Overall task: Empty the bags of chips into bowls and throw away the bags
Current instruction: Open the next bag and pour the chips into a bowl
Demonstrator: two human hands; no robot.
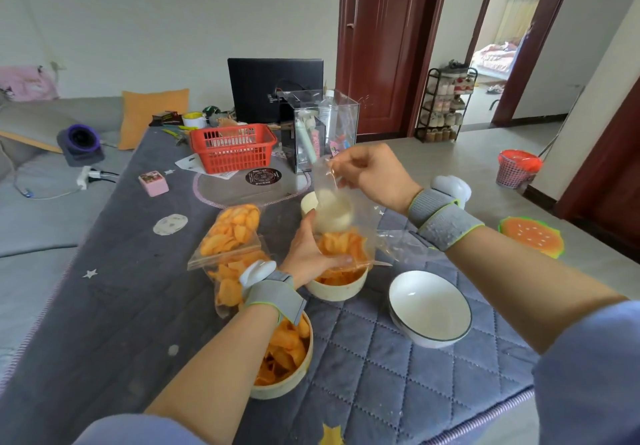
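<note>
A clear plastic bag (337, 218) hangs upside down over a cream bowl (337, 289), and orange chips from it fill that bowl. My right hand (372, 174) pinches the bag's raised bottom end. Lower down, my left hand (308, 254) grips the bag's side, just above the bowl. A second cream bowl (294, 380) full of chips sits under my left forearm. Two sealed clear bags of chips lie to the left, one (230, 231) on top of the other (227, 287). An empty white bowl (429, 308) stands to the right. Another cream bowl (308, 202) shows behind the raised bag.
The grey quilted table cover (363, 358) runs to the near edge. A red basket (233, 147), a clear box (320, 129) and a black laptop (275, 88) stand at the back. A pink waste basket (516, 169) with a red liner sits on the floor at right.
</note>
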